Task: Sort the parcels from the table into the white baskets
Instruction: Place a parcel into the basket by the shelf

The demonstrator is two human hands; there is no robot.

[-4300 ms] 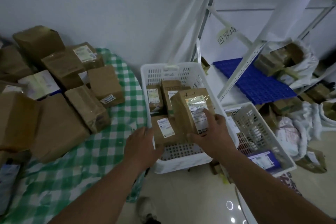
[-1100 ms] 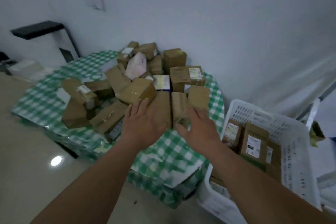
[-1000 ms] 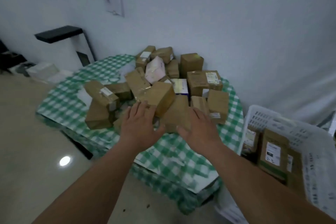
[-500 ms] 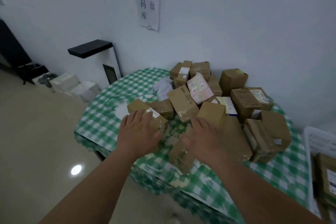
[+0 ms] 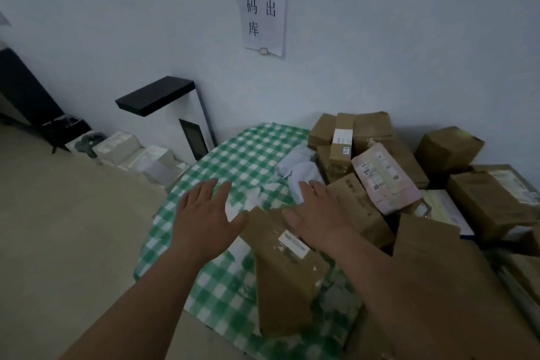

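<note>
Since half a second ago, both hands are reaching further left across the table, and the white baskets are no longer showing. Parcels are crowding the right of the green-checked table [image 5: 233,155]: a long brown parcel [image 5: 285,278] with a white label is lying nearest the person, and the right hand [image 5: 317,215] is spreading flat above its far end, fingers straight and released, grasping nothing; whether it is touching cannot be told. Beside it the left hand [image 5: 204,213] is hovering over bare cloth, fingers likewise straight and empty. Just beyond the right fingertips a grey soft bag [image 5: 301,172] is lying, with a pink-labelled parcel [image 5: 382,177] leaning on the brown boxes heaped toward the wall. A paper notice [image 5: 263,3] is hanging on that wall, and a white unit with a black top [image 5: 175,117] is standing left of the table.
</note>
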